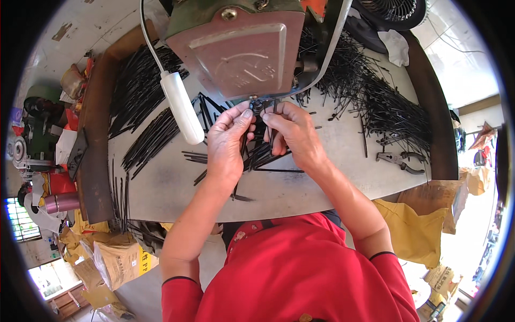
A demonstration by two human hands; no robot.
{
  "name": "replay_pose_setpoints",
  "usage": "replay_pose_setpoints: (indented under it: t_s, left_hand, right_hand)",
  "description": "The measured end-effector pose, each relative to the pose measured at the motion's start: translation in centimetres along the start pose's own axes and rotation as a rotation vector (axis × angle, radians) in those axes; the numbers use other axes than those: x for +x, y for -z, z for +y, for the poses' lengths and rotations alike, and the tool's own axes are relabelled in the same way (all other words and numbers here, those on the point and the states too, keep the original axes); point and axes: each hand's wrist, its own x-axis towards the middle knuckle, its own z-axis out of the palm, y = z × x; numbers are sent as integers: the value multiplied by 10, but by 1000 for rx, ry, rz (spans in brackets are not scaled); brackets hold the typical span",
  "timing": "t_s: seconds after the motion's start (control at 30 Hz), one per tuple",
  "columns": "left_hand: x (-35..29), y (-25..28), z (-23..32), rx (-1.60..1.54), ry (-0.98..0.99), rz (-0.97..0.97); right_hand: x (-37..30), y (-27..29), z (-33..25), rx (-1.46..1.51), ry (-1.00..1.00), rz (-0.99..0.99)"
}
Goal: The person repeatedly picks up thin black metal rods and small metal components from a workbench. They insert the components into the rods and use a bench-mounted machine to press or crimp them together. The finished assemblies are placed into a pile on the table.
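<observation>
Both my hands are raised close together at the lower front edge of a machine with a reddish-brown cover (241, 59). Thumb and fingers of my left hand (228, 142) pinch a thin black rod, partly hidden, just under the machine's small metal working point (256, 103). Beside it, my right hand (298, 134) is closed on another thin black rod (270, 124), its fingers curled around it. Below my hands, several loose black rods (273, 160) lie crosswise on the grey metal table (155, 190).
Bundles of black rods (142, 88) lie at the left; a tangled heap (375, 99) fills the right. Grey-handled pliers (399, 160) rest near the right edge. A white lamp (182, 107) hangs left of the machine. Raised dark boards (91, 161) border the table. A black fan (389, 11) stands behind.
</observation>
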Motion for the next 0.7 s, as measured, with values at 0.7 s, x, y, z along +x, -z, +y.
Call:
replay_pose_setpoints:
  t_s: [0.7]
  left_hand:
    - [4,-5,-10,-36,-43,11]
  right_hand:
    - [2,-7,3,-80,86,51]
